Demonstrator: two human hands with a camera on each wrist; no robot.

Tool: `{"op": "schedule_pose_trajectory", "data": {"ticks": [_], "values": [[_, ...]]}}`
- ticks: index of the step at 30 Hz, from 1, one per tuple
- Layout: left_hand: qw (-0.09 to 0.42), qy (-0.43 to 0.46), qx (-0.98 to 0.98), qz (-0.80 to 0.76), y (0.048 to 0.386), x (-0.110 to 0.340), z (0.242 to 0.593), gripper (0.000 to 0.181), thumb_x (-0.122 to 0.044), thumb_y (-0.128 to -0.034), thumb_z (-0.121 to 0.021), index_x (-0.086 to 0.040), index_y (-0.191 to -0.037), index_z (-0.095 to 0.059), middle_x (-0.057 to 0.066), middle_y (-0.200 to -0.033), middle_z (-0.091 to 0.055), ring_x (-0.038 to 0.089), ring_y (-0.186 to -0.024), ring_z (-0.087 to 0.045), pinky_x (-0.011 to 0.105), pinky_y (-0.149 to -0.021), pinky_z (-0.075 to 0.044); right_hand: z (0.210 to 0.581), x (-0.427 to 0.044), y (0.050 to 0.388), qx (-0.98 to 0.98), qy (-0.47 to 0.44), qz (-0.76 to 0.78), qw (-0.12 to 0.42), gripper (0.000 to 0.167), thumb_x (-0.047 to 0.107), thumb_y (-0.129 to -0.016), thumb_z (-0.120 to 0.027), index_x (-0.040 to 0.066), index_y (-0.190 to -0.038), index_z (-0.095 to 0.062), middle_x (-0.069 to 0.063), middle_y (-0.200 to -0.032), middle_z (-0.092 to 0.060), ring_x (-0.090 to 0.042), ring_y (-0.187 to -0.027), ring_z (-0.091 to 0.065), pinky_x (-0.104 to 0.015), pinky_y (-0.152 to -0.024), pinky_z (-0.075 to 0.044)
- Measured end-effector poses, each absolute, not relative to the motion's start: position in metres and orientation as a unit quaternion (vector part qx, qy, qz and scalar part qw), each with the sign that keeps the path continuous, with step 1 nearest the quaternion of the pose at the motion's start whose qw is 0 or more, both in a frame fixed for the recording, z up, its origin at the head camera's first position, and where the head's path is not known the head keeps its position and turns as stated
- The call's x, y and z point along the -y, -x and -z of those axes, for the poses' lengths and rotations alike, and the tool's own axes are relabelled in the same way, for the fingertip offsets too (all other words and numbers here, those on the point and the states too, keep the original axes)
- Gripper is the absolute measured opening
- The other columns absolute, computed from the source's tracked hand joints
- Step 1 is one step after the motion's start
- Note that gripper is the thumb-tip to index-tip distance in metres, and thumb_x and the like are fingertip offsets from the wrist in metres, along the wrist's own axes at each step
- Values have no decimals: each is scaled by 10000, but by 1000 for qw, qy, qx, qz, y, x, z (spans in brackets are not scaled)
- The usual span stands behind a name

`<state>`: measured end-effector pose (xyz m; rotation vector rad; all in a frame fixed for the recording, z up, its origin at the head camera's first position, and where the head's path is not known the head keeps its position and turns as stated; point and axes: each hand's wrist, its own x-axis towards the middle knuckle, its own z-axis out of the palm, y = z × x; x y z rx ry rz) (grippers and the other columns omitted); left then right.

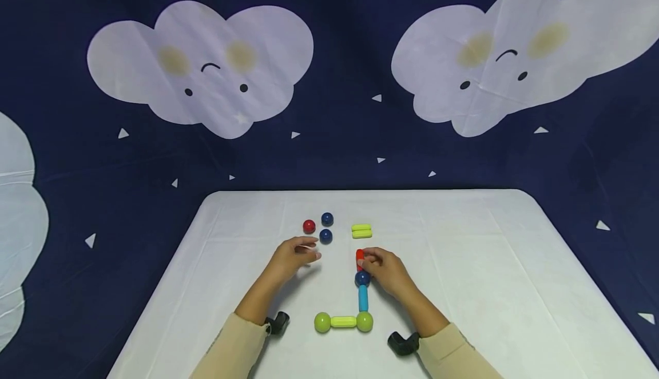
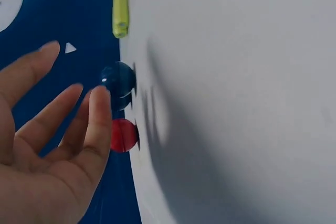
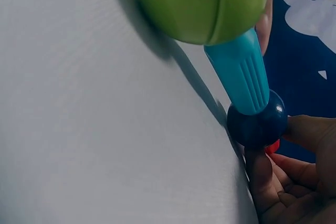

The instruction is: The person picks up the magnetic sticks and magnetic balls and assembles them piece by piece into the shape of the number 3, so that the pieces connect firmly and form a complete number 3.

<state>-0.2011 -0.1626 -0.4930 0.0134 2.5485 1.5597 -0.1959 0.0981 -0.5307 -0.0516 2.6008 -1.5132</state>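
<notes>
My right hand (image 1: pixel 389 271) pinches a red rod (image 1: pixel 360 259) whose near end meets a dark blue ball (image 1: pixel 362 278). From that ball a light blue rod (image 1: pixel 363 299) runs to a green ball (image 1: pixel 364 322). A yellow-green rod (image 1: pixel 343 322) links this to a second green ball (image 1: pixel 322 322), giving an L shape. In the right wrist view the blue ball (image 3: pixel 257 119) hides most of the red rod. My left hand (image 1: pixel 293 259) hovers over the table with fingers spread and holds nothing. Closest to it is a loose blue ball (image 1: pixel 326 236).
Behind the left hand lie a red ball (image 1: pixel 309 226) and another dark blue ball (image 1: pixel 327 219). Two yellow-green rods (image 1: pixel 362 231) lie side by side at the back. The white table (image 1: pixel 463 242) ends at a dark blue cloth backdrop (image 1: pixel 350 162) with clouds.
</notes>
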Motion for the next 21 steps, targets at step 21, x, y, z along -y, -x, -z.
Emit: {"op": "schedule_pose_trajectory", "data": {"ticks": [21], "values": [[40, -13, -901, -431, 248, 138, 496, 349, -163, -858, -787, -105, -1199, -738, 149, -1147, -747, 314, -1098, -687, 437, -891, -560, 529, -98, 192, -850, 10, 521, 78, 361, 177, -938, -695, 44, -1273, -669, -32, -946, -685, -112, -731, -587, -227, -607, -507]]}}
